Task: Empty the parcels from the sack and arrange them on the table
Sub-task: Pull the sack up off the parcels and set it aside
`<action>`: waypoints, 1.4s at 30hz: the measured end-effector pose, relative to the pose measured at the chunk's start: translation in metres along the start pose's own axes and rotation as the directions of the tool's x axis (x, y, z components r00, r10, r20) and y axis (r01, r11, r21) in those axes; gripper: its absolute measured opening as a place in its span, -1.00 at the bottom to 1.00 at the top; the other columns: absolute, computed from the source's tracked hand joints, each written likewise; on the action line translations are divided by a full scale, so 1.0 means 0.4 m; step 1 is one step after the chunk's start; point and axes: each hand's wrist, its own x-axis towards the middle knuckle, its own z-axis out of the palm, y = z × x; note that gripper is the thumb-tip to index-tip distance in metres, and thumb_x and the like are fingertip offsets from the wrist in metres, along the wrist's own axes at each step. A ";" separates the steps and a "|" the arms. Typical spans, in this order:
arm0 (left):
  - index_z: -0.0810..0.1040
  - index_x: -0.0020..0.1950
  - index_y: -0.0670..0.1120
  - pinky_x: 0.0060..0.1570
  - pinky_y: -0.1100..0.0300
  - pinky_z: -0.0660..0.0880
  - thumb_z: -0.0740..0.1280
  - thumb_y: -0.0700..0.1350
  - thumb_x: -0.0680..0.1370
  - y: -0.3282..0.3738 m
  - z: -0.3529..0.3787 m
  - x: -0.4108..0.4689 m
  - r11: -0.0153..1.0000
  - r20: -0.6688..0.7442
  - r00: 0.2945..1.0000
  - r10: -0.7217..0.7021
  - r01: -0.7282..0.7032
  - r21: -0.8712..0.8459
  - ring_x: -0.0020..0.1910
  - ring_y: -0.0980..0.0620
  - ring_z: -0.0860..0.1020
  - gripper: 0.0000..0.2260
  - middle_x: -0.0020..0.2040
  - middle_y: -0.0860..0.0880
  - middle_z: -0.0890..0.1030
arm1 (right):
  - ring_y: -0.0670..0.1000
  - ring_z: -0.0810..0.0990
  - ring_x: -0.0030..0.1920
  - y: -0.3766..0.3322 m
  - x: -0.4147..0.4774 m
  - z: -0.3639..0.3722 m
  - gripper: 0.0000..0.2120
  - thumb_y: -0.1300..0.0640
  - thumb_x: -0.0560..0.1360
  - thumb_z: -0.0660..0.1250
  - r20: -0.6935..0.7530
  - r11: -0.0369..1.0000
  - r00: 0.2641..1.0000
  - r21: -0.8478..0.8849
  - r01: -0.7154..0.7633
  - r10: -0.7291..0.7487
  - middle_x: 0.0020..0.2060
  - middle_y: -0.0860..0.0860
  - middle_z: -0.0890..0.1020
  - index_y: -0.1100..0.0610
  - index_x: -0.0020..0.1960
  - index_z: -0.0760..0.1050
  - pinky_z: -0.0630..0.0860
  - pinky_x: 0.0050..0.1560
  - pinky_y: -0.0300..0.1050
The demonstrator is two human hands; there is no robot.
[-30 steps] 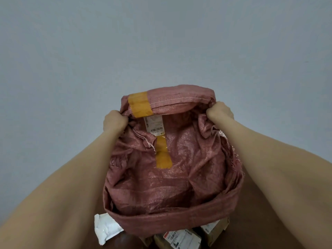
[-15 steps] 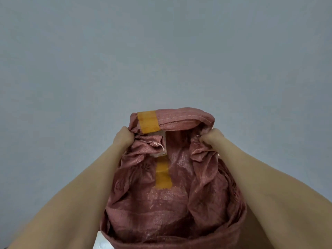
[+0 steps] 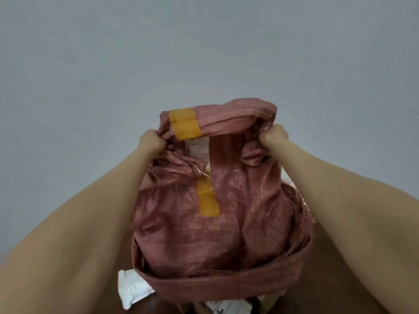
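upturned pink woven sack above white parcel

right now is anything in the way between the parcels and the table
Nothing visible: a white mailer and a labelled box sit under the sack, on the dark table. The left hand and right hand grip its top; anything inside is hidden.

Arms stretch forward, left hand and right hand clenched tight.

Soft even indoor light, faint shadows, slight overall blur, wide-angle stretching at the edges
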 end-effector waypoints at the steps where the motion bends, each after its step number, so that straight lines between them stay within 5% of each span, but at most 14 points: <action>1: 0.57 0.03 -0.24 0.04 -0.09 0.55 0.26 -0.10 0.53 -0.002 0.000 -0.006 1.000 -0.050 0.999 0.006 -0.006 -0.008 0.04 -0.25 0.60 -0.77 0.04 -0.26 0.63 | 0.25 0.52 0.22 0.003 0.001 0.002 -0.69 0.17 0.52 0.25 -0.017 1.000 1.000 -0.005 0.006 -0.006 0.22 0.22 0.54 0.21 0.23 0.49 0.46 0.16 -0.01; 4: 0.53 0.14 -0.24 0.04 -0.06 0.54 0.32 -0.03 0.49 -0.014 -0.005 -0.018 1.000 -0.093 0.996 0.018 -0.018 0.004 0.06 -0.24 0.58 -0.67 0.07 -0.25 0.61 | 0.25 0.52 0.21 0.018 -0.001 0.001 -0.69 0.16 0.51 0.24 -0.058 1.000 0.998 -0.027 -0.003 0.002 0.21 0.20 0.55 0.17 0.24 0.48 0.45 0.14 -0.02; 9: 0.55 0.14 -0.13 -0.02 0.01 0.60 0.46 -0.04 0.11 -0.088 0.033 -0.028 0.998 0.337 0.941 -0.003 -0.016 0.055 -0.01 -0.11 0.62 -0.41 0.00 -0.12 0.63 | 0.17 0.58 0.09 0.054 0.003 0.021 -0.54 0.11 0.34 0.38 0.178 0.997 0.981 -0.022 -0.079 0.082 0.10 0.17 0.56 0.23 0.19 0.42 0.53 0.07 -0.03; 12: 0.53 0.10 -0.22 -0.08 0.05 0.57 0.40 -0.33 0.33 -0.094 0.056 -0.092 0.990 0.394 0.918 -0.045 -0.012 0.143 -0.08 -0.10 0.57 -0.66 -0.10 -0.14 0.60 | 0.06 0.44 0.00 0.083 0.023 0.052 -0.82 0.21 0.43 0.33 0.386 0.992 0.919 -0.122 -0.027 0.073 0.01 0.11 0.47 0.11 -0.02 0.37 0.47 -0.01 -0.06; 15: 0.55 0.00 -0.23 -0.28 0.22 0.44 0.45 -0.21 0.41 -0.133 0.092 -0.109 0.921 0.332 0.941 -0.065 -0.071 0.382 -0.14 -0.11 0.55 -0.78 -0.23 -0.12 0.57 | 0.07 0.45 -0.20 0.099 -0.016 0.053 -0.83 0.33 0.42 0.30 0.484 0.934 0.870 -0.345 0.090 0.096 -0.22 0.08 0.46 0.14 -0.26 0.39 0.47 -0.18 -0.10; 17: 0.55 0.13 -0.21 -0.10 0.17 0.44 0.48 -0.06 0.39 -0.156 0.107 -0.110 0.841 0.368 0.926 -0.084 -0.132 0.525 0.04 -0.14 0.56 -0.61 0.02 -0.14 0.61 | 0.10 0.51 -0.06 0.106 -0.031 0.062 -0.94 0.23 0.43 0.36 0.545 0.865 0.833 -0.459 0.202 0.095 -0.05 0.08 0.51 0.17 -0.14 0.48 0.48 -0.14 -0.13; 19: 0.51 0.25 -0.16 0.05 0.12 0.45 0.48 0.00 0.38 -0.188 0.123 -0.103 0.797 0.402 0.908 -0.120 -0.153 0.584 0.16 -0.16 0.52 -0.50 0.18 -0.14 0.56 | 0.13 0.49 0.22 0.127 -0.028 0.079 -0.51 0.02 0.37 0.42 0.546 0.802 0.830 -0.544 0.247 0.114 0.27 0.06 0.48 0.17 0.25 0.48 0.47 0.19 -0.03; 21: 0.45 0.31 -0.13 0.16 0.04 0.43 0.49 0.08 0.36 -0.209 0.135 -0.106 0.788 0.379 0.913 -0.152 -0.120 0.604 0.23 -0.18 0.47 -0.40 0.25 -0.15 0.51 | 0.12 0.42 0.33 0.143 -0.038 0.086 -0.49 0.07 0.52 0.33 0.578 0.776 0.809 -0.558 0.293 0.110 0.35 0.09 0.41 0.18 0.42 0.33 0.35 0.31 -0.04; 23: 0.40 0.34 -0.13 0.24 -0.03 0.37 0.51 0.17 0.33 -0.219 0.141 -0.114 0.781 0.325 0.925 -0.198 -0.052 0.623 0.30 -0.21 0.37 -0.31 0.30 -0.18 0.41 | 0.11 0.42 0.31 0.164 -0.044 0.094 -0.61 0.13 0.60 0.24 0.588 0.763 0.795 -0.581 0.283 0.153 0.29 0.14 0.45 0.18 0.40 0.32 0.32 0.30 -0.06; 26: 0.36 0.42 -0.14 0.33 0.00 0.28 0.51 0.21 0.29 -0.238 0.160 -0.125 0.825 0.396 0.889 -0.229 -0.039 0.564 0.35 -0.22 0.35 -0.19 0.35 -0.19 0.40 | 0.07 0.43 0.07 0.202 -0.045 0.118 -0.96 0.22 0.60 0.24 0.580 0.816 0.793 -0.542 0.203 0.188 -0.01 0.14 0.48 0.14 0.04 0.40 0.38 0.28 -0.01; 31: 0.03 0.55 -0.20 0.44 0.08 0.14 0.49 0.00 0.41 -0.298 0.188 -0.131 0.877 0.437 0.842 -0.317 0.084 0.474 0.47 -0.18 0.21 -0.11 0.50 -0.21 0.22 | 0.11 0.48 0.13 0.248 -0.010 0.158 -0.66 0.21 0.60 0.18 0.443 0.771 0.882 -0.615 0.168 0.161 0.26 0.16 0.47 0.24 0.35 0.38 0.38 0.24 -0.06; 34: 0.12 0.54 -0.15 0.45 0.09 0.13 0.45 -0.03 0.46 -0.307 0.196 -0.144 0.905 0.489 0.827 -0.277 0.053 0.423 0.48 -0.14 0.21 -0.22 0.51 -0.16 0.21 | 0.05 0.44 0.08 0.277 0.024 0.188 -0.61 0.16 0.57 0.21 0.458 0.793 0.878 -0.583 0.179 0.138 0.32 0.14 0.46 0.22 0.38 0.37 0.38 0.27 -0.05; 39: 0.36 0.38 -0.28 0.28 0.01 0.39 0.56 -0.03 0.23 -0.316 0.213 -0.152 0.938 0.547 0.772 -0.325 0.189 0.289 0.26 -0.16 0.47 -0.19 0.35 -0.20 0.44 | 0.04 0.38 -0.03 0.300 0.038 0.196 -0.88 0.21 0.57 0.17 0.396 0.869 0.907 -0.488 0.078 0.141 0.06 0.16 0.48 0.16 0.06 0.45 0.43 0.20 -0.03; 42: 0.50 0.14 -0.17 0.21 0.09 0.40 0.37 -0.14 0.53 -0.318 0.221 -0.160 0.925 0.469 0.839 -0.276 0.099 0.368 0.14 -0.13 0.50 -0.78 0.19 -0.15 0.50 | 0.14 0.52 0.13 0.277 0.005 0.164 -0.72 0.22 0.56 0.15 0.306 0.924 0.939 -0.381 -0.033 0.159 0.16 0.21 0.53 0.20 0.24 0.48 0.43 0.13 -0.03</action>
